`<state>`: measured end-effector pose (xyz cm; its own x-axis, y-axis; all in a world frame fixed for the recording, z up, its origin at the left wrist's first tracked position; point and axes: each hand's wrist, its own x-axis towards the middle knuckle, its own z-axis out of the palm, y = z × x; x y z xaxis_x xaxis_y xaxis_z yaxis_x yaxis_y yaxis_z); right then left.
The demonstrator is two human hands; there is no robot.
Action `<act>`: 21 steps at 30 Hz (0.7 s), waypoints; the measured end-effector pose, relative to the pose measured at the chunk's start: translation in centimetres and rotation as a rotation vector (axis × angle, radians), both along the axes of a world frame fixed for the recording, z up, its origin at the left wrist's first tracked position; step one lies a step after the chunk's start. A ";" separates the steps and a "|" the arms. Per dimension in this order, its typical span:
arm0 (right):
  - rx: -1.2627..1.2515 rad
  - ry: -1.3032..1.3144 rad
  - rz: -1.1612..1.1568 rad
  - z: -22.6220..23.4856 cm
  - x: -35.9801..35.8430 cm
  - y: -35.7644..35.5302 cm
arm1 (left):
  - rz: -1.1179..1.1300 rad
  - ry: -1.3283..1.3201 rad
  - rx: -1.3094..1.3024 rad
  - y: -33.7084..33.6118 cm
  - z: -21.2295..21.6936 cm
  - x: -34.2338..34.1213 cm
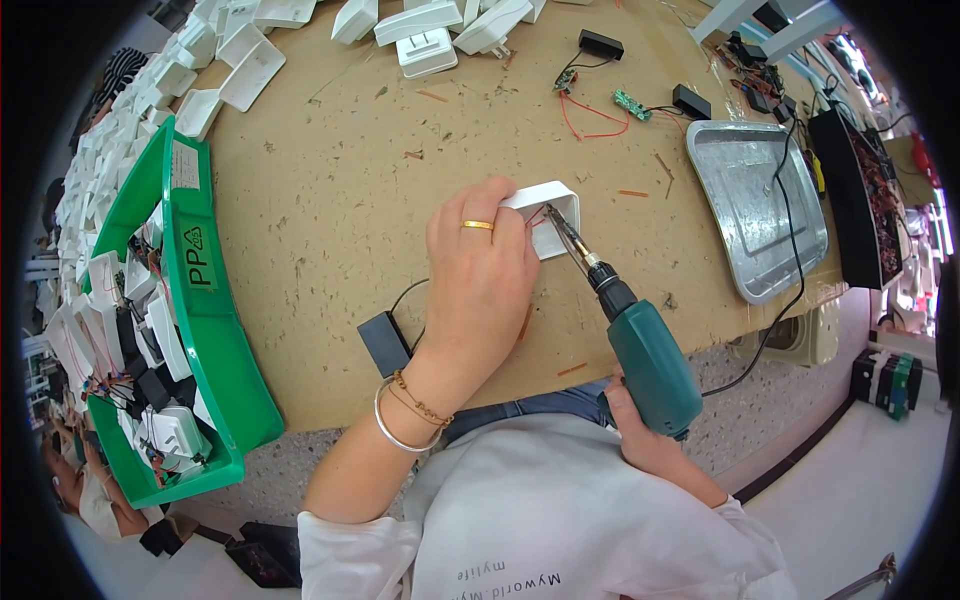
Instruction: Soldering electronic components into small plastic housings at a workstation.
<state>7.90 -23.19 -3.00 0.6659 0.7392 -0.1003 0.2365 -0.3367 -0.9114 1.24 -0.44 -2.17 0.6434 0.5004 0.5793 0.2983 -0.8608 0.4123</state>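
My left hand is closed on an open white plastic charger housing, steadying it on the cardboard-covered table. Red wires show inside the housing; whatever else lies in it is partly hidden by my fingers. In my right hand is a green pistol-shaped soldering gun, its metal tip reaching into the housing. Whether the tip touches a part there cannot be made out. Beside my left wrist lies a small black box with a thin black wire running beneath the hand.
A green bin of housings and wired parts stands left. White housings pile along the far and left sides. Wired circuit boards lie at far right, near a metal tray. A black cord crosses the tray.
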 end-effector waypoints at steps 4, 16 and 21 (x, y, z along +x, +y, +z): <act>0.017 0.045 -0.037 -0.4 0.0 -0.1 | 0.002 0.003 -0.002 0.0 0.0 0.0; 0.094 -0.076 0.099 -0.3 0.8 -0.7 | 0.001 0.002 -0.014 0.0 0.0 0.0; 0.087 0.068 0.118 0.6 0.6 -1.3 | -0.006 0.010 -0.023 0.1 0.1 -0.1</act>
